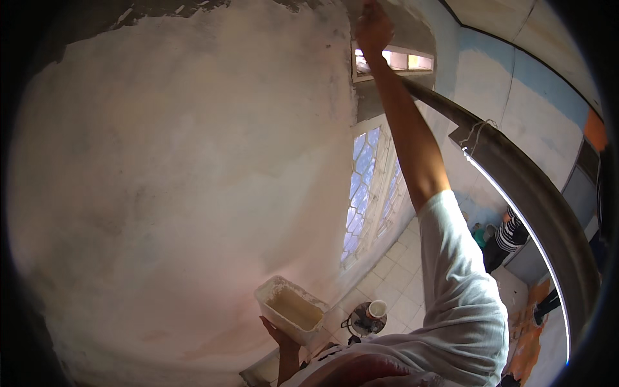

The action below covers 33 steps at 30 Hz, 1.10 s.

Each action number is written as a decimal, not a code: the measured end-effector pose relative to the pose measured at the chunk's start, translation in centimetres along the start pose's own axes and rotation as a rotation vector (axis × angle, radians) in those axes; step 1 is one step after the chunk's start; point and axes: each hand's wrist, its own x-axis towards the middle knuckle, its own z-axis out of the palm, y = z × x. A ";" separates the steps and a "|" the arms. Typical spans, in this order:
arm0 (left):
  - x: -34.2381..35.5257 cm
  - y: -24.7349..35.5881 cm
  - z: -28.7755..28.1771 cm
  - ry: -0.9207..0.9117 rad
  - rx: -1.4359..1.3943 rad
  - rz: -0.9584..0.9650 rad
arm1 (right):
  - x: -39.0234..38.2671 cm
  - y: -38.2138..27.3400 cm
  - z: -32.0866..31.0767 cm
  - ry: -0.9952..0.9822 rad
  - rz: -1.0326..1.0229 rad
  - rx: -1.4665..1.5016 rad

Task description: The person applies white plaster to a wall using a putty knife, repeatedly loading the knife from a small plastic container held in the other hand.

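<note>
My left hand (282,336) grips a whitish rectangular plastic tub (281,321) from below and its left side. Beige, smooth-looking paste (298,311) lies inside the tub, and dried smears mark its rim. My right arm reaches high up, with my right hand (374,31) closed in a fist near the top edge of the view. What it holds, if anything, is hidden. Close by that hand is a grey bare patch of wall (410,29) above a small high window (407,61). To the left spreads a large wall (180,168) coated off-white, with rough grey edges at its top.
A barred window (362,193) stands below the small one. A dark beam (516,161) with a lit tube (516,213) curves along the right. Down on the tiled floor, a white bucket (377,309) sits on a round stand. Another person (509,235) in stripes is at lower right.
</note>
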 end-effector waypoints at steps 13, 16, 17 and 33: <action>1.2 0.3 -2.5 -0.029 -0.150 -0.025 | -24.0 -12.9 -9.8 -0.689 0.272 0.490; 2.1 -0.3 0.6 -0.015 -0.187 0.060 | -31.6 -12.8 -18.5 -0.901 0.893 0.555; 1.7 -0.6 3.9 -0.052 -0.221 0.029 | -33.1 -12.0 -20.7 -0.953 0.941 0.524; -5.0 1.8 -0.3 0.218 -0.085 0.454 | -42.0 -17.5 -31.0 -1.381 0.338 1.137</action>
